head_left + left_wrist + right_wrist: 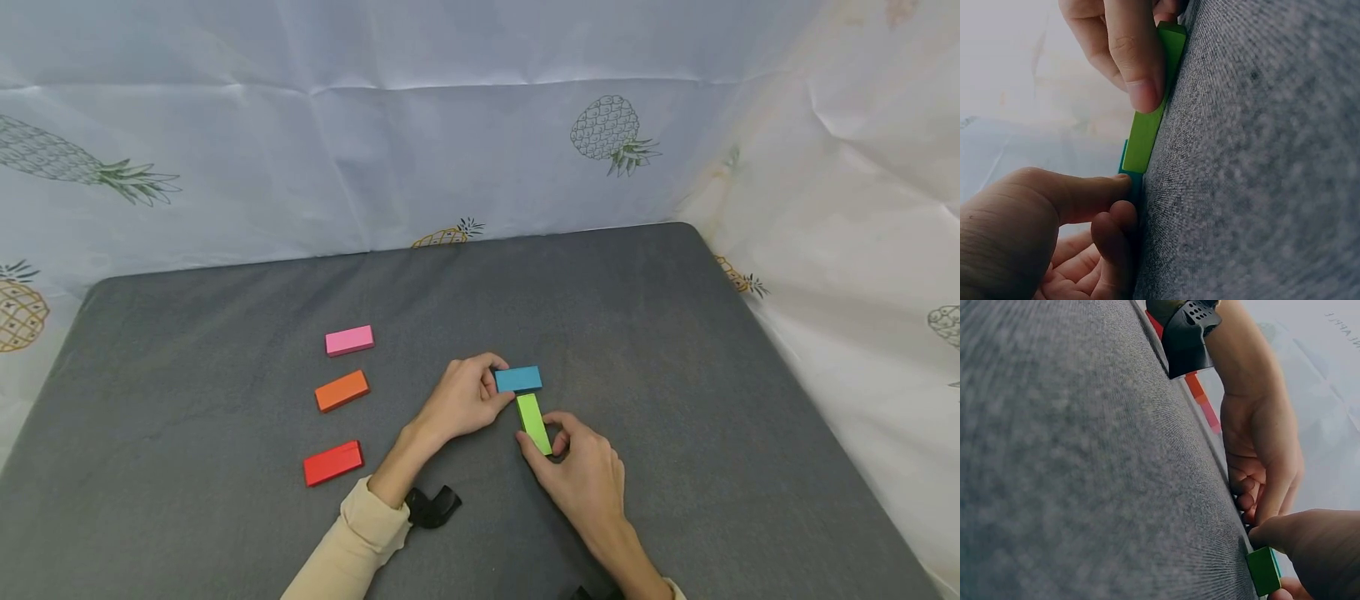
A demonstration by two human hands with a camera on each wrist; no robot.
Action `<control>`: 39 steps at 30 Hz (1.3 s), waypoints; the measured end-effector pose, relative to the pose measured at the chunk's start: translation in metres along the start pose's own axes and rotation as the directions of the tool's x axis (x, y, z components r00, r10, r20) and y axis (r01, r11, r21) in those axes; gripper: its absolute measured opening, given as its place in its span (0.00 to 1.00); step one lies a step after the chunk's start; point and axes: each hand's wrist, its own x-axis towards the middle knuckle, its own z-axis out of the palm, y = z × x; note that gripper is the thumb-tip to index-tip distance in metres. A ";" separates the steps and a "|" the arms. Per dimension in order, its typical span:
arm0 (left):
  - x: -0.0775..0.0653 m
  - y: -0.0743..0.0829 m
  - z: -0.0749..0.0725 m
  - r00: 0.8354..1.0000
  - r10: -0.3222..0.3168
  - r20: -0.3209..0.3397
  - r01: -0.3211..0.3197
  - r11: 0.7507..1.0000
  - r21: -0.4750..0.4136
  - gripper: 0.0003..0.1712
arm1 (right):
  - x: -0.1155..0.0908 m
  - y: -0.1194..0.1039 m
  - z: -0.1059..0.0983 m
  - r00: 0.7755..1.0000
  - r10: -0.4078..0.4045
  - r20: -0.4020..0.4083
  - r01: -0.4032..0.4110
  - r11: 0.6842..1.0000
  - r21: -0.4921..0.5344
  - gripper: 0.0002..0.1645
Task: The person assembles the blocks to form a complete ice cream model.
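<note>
Green block [533, 423] sits pinched in the right hand [583, 477], left hand [461, 398] gripping the blue block [519, 379], and one overeager shove could knock them askew!

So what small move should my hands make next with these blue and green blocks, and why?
I'd probably nudge the green block gently toward the blue block: your right hand pinches the green one, its far end sits right by the blue one's near side, and your left hand holds the blue one. Whether the blocks touch is hard to tell.
</note>
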 end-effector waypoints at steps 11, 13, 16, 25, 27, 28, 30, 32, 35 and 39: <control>-0.001 -0.002 -0.005 0.999 0.042 0.030 -0.041 0.999 -0.034 0.22 | 0.000 0.000 0.001 1.000 -0.019 -0.001 0.019 1.000 -0.013 0.25; -0.002 -0.003 -0.007 0.998 0.050 0.047 -0.048 0.998 -0.044 0.23 | 0.000 0.000 0.001 1.000 -0.028 -0.001 0.028 1.000 -0.013 0.26; -0.001 -0.004 -0.009 0.996 0.044 0.077 -0.041 0.998 -0.043 0.24 | -0.001 0.001 0.001 0.999 -0.033 -0.001 0.033 0.999 -0.014 0.27; -0.001 -0.005 -0.010 0.994 0.076 0.079 -0.072 0.996 -0.059 0.20 | -0.001 0.001 0.002 0.999 -0.050 -0.005 0.050 0.999 -0.006 0.23; -0.001 -0.004 -0.010 0.994 0.082 0.077 -0.078 0.995 -0.061 0.20 | -0.001 0.001 0.003 0.999 -0.053 -0.008 0.053 0.999 -0.008 0.23; -0.001 -0.004 -0.010 0.993 0.085 0.077 -0.080 0.995 -0.061 0.20 | -0.001 0.001 0.003 0.998 -0.054 -0.010 0.054 0.999 -0.008 0.23; -0.001 -0.004 -0.010 0.993 0.092 0.078 -0.087 0.994 -0.058 0.19 | -0.001 0.002 0.003 0.998 -0.055 -0.012 0.055 0.998 -0.007 0.23; -0.002 -0.005 -0.010 0.991 0.101 0.085 -0.097 0.994 -0.053 0.19 | -0.001 0.002 0.004 0.998 -0.056 -0.013 0.056 0.998 -0.003 0.23; -0.002 -0.006 -0.009 0.988 0.116 0.099 -0.112 0.993 -0.044 0.18 | -0.001 0.002 0.005 0.998 -0.057 -0.015 0.057 0.998 0.002 0.23; -0.001 -0.007 -0.009 0.986 0.125 0.111 -0.121 0.992 -0.041 0.18 | 0.000 0.003 0.005 0.998 -0.058 -0.015 0.059 0.998 0.003 0.24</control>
